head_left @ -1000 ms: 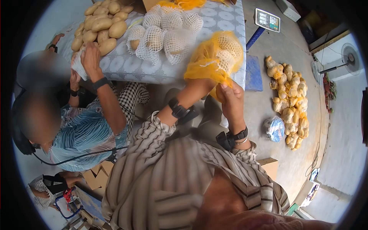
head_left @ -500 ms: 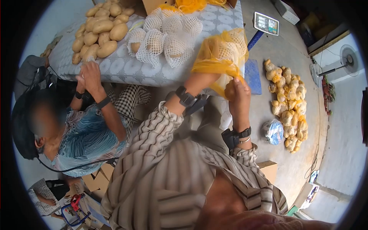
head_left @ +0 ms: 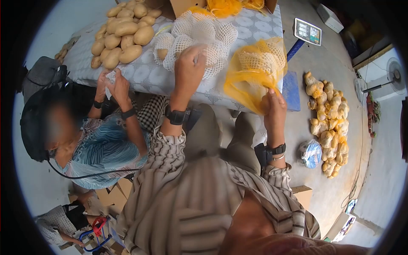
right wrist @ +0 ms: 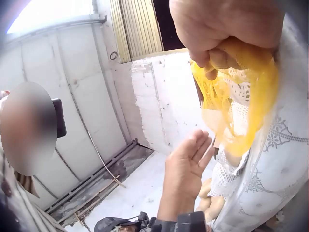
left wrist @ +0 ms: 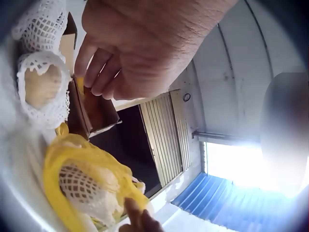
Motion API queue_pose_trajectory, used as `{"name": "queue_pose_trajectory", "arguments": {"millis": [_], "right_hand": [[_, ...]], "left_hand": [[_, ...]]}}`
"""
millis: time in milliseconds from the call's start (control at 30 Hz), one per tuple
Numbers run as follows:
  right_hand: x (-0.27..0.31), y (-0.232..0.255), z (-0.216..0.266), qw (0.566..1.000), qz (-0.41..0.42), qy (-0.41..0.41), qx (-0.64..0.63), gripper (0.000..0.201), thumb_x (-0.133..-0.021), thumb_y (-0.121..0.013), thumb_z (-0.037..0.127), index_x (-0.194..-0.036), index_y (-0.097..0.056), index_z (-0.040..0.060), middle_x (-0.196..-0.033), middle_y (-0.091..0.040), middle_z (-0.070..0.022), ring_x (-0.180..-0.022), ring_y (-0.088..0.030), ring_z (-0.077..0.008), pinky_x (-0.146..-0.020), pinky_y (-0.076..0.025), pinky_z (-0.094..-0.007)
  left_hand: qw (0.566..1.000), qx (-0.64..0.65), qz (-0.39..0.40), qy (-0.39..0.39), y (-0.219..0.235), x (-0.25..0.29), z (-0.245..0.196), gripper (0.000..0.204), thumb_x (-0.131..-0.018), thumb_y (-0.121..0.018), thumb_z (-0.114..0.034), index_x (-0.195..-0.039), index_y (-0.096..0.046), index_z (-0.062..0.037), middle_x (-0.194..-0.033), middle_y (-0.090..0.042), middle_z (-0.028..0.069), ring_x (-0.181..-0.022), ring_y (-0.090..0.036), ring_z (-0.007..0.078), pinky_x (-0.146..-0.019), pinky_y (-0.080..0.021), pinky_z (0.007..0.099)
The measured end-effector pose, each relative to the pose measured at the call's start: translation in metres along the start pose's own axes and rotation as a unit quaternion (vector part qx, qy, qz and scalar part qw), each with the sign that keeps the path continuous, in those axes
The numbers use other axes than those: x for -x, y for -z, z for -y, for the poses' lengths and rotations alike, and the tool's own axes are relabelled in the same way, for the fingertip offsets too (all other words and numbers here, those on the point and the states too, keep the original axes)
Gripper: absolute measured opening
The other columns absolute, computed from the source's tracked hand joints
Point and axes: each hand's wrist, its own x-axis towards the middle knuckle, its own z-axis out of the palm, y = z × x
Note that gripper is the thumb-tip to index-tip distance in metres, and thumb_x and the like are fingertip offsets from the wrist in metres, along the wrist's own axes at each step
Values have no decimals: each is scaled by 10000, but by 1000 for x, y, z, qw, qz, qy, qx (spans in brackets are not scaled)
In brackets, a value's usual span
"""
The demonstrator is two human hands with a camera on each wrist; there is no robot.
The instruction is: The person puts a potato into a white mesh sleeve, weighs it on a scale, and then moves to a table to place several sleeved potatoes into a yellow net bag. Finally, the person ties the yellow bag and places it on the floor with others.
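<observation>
In the head view my right hand (head_left: 275,104) pinches the rim of a yellow mesh bag (head_left: 246,83) at the table's front right corner. White foam netting shows through the mesh, around what sits inside. My left hand (head_left: 189,70) hovers at several potatoes in white foam net sleeves (head_left: 226,36), overlapping the nearest ones. Its fingers look relaxed with nothing in them in the left wrist view. From the right wrist camera, the left hand (right wrist: 186,166) appears with fingers extended, apart from the bag's yellow mesh (right wrist: 244,137).
Bare potatoes (head_left: 125,29) are heaped at the table's left, where another person's hands (head_left: 117,87) handle white netting. Orange mesh bags (head_left: 225,7) lie by a cardboard box (head_left: 180,7) at the back. Right of the table stand a scale (head_left: 307,32) and filled bags (head_left: 333,127) on the floor.
My left hand has come out of the yellow bag's mouth and moved left to the sleeved potatoes. The right hand keeps its pinch on the rim. The other person's hands have lowered from the potato pile.
</observation>
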Motion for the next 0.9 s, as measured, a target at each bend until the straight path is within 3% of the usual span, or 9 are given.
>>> {"name": "queue_pose_trajectory", "arguments": {"millis": [67, 200, 267, 300, 367, 500, 567, 800, 900], "right_hand": [[-2, 4, -1, 1000, -6, -1, -4, 191, -947, -571, 216, -961, -625, 34, -670, -445, 87, -572, -354, -13, -506, -278, -186], [-3, 3, -3, 1000, -9, -2, 30, 212, -941, -575, 229, -975, -625, 25, -676, -455, 79, -581, -370, -20, -510, -291, -195], [-5, 7, -5, 999, -5, -5, 54, 214, -941, -573, 232, -966, -625, 26, -683, -460, 76, -585, -374, -22, -513, -295, -196], [-6, 8, -5, 997, -2, -8, 78, 215, -941, -571, 235, -957, -625, 27, -690, -465, 72, -588, -378, -24, -516, -298, -198], [-4, 5, -4, 997, -2, 1, 77, 214, -942, -568, 234, -950, -628, 28, -694, -467, 72, -593, -378, -24, -519, -298, -197], [-1, 7, -5, 998, -4, 9, 65, 220, -943, -563, 234, -954, -637, 26, -706, -478, 70, -607, -387, -23, -529, -303, -195], [-1, 7, -4, 997, 0, 11, 72, 217, -943, -564, 232, -953, -635, 27, -710, -481, 70, -610, -390, -23, -531, -305, -194], [-2, 7, -4, 998, -7, 9, 56, 206, -950, -562, 224, -956, -634, 31, -708, -480, 76, -611, -387, -19, -533, -304, -191], [-7, 13, -10, 999, 17, 2, 29, 207, -957, -557, 220, -983, -646, 35, -692, -464, 85, -591, -369, -16, -524, -289, -186]], "left_hand": [[993, -97, -72, -3, 13, -5, 16, 262, -847, -565, -66, -1087, -640, 8, -1076, -646, 189, -1044, -587, 344, -920, -453, 400], [974, -204, -93, 26, 25, -6, 54, 325, -823, -592, -90, -1134, -611, 3, -1130, -612, 207, -1089, -546, 350, -963, -417, 406], [984, -162, -22, 65, 22, -7, 73, 433, -788, -637, -140, -1194, -569, -5, -1188, -561, 226, -1120, -501, 366, -976, -397, 428], [984, -163, -24, 65, 22, -8, 71, 433, -788, -637, -140, -1194, -569, -5, -1188, -561, 226, -1120, -501, 366, -976, -397, 428], [954, -299, 25, 7, 18, -11, 68, 527, -749, -668, -163, -1240, -534, -26, -1214, -524, 221, -1124, -468, 393, -984, -382, 454], [932, -354, 66, 25, 9, -25, 72, 589, -718, -687, -174, -1260, -499, -42, -1238, -499, 213, -1147, -430, 422, -995, -366, 466], [917, -386, 95, 25, 5, -32, 92, 716, -700, -701, -219, -1354, -444, -86, -1247, -524, 203, -1135, -448, 400, -993, -362, 443], [947, -296, 109, 68, 9, -44, 117, 764, -688, -719, -237, -1368, -412, -71, -1142, -581, 258, -1056, -536, 431, -944, -422, 463], [965, -237, 94, 57, 17, -37, 115, 744, -723, -729, -241, -1360, -407, -30, -1135, -605, 228, -1036, -584, 375, -917, -462, 418]]}}
